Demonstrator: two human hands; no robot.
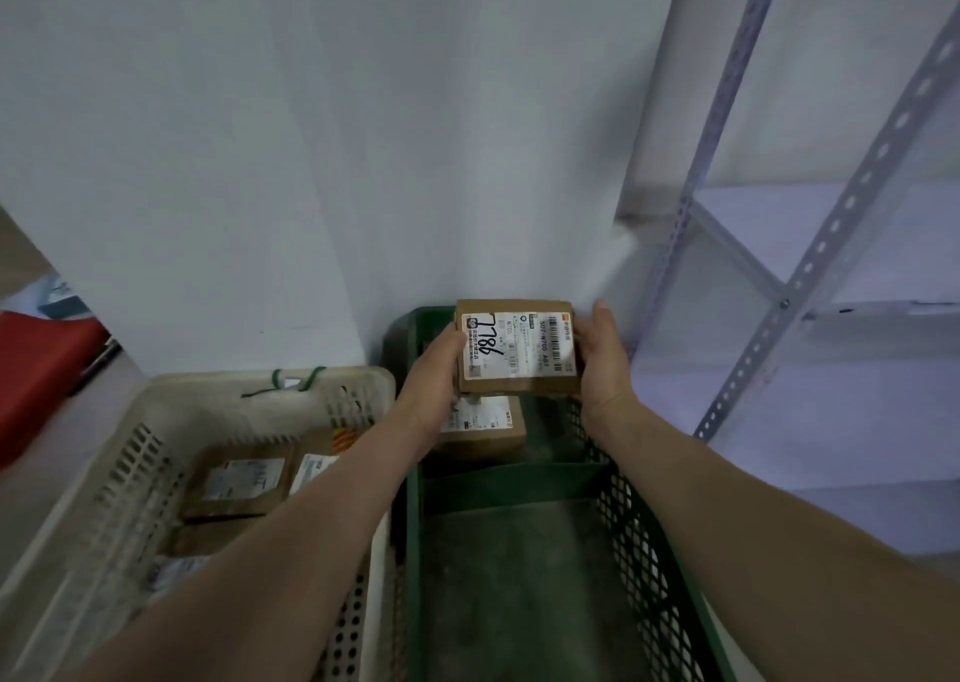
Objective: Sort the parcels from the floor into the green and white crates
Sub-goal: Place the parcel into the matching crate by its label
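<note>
A small brown cardboard parcel (518,348) with a white label marked 7786 is held above the far end of the green crate (639,525). My left hand (434,380) grips its left edge and my right hand (605,364) grips its right edge. Below it, inside the green crate, lies another brown parcel (488,429). The white crate (171,406) stands to the left and holds several brown parcels (241,481).
A pale wall rises behind both crates. Grey slotted metal shelving (810,260) stands to the right. A red object (41,369) sits at the far left edge.
</note>
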